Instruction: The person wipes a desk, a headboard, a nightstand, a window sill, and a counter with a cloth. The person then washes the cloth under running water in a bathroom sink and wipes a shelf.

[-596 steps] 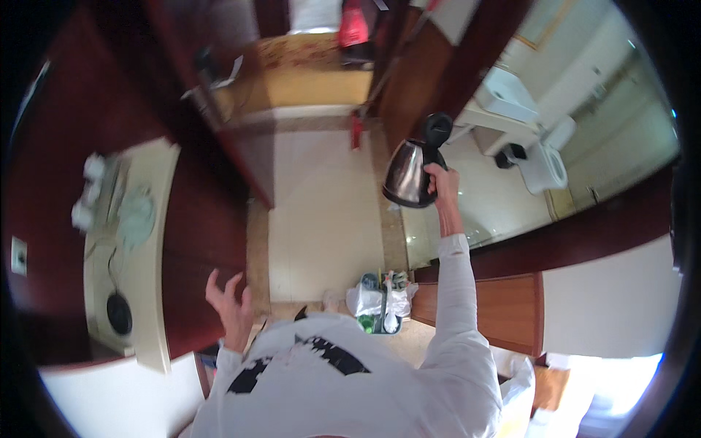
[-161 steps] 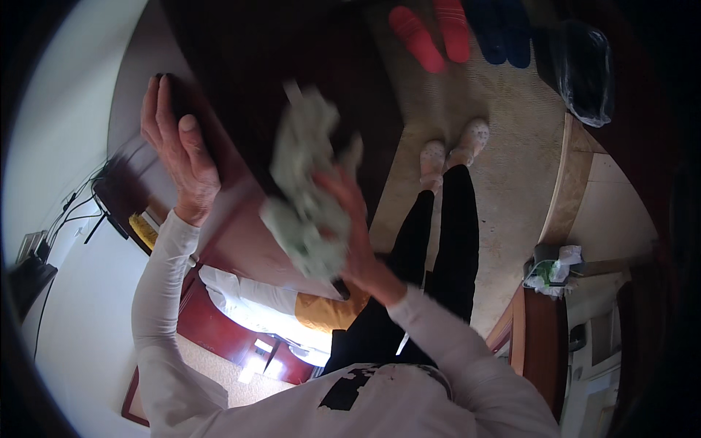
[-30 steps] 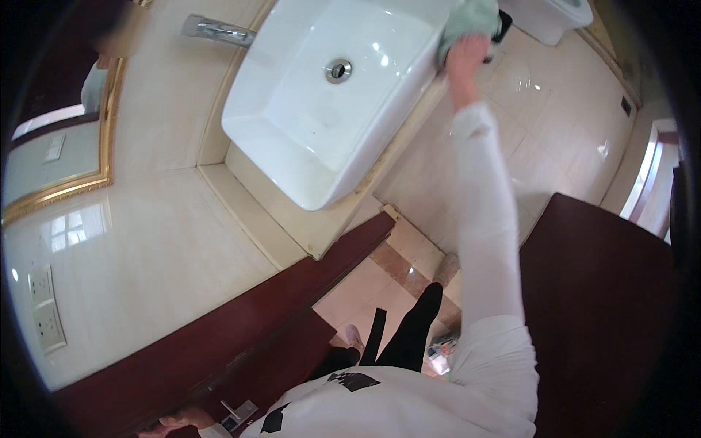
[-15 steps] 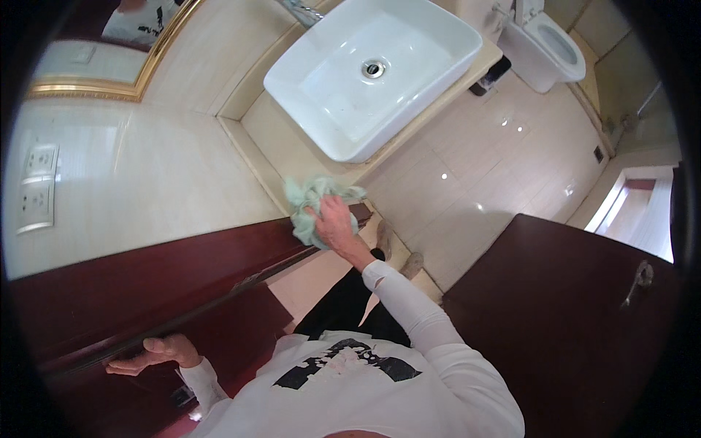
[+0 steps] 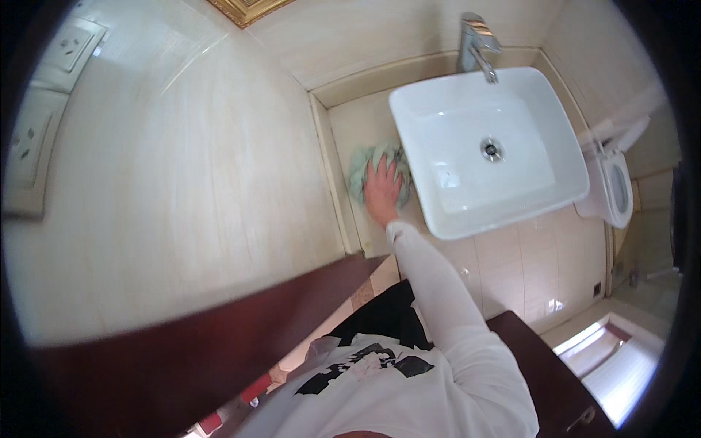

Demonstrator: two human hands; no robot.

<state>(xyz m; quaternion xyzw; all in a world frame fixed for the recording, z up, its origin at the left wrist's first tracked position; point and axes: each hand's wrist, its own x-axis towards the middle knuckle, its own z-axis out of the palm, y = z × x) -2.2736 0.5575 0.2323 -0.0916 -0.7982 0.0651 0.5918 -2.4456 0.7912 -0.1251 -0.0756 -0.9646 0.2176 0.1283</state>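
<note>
evidently, a crumpled pale green cloth (image 5: 357, 174) is held down by the right hand (image 5: 384, 191) on the beige counter (image 5: 359, 120), between the tiled wall (image 5: 219, 160) and the white basin (image 5: 467, 179). the right fingers are spread apart and laid over the bunched fabric. how the left fingers are held cannot be told, that hand being out of view. behind the basin, a chrome faucet (image 5: 471, 47) is mounted; farther right, a white toilet (image 5: 618, 191) is seen.
</note>
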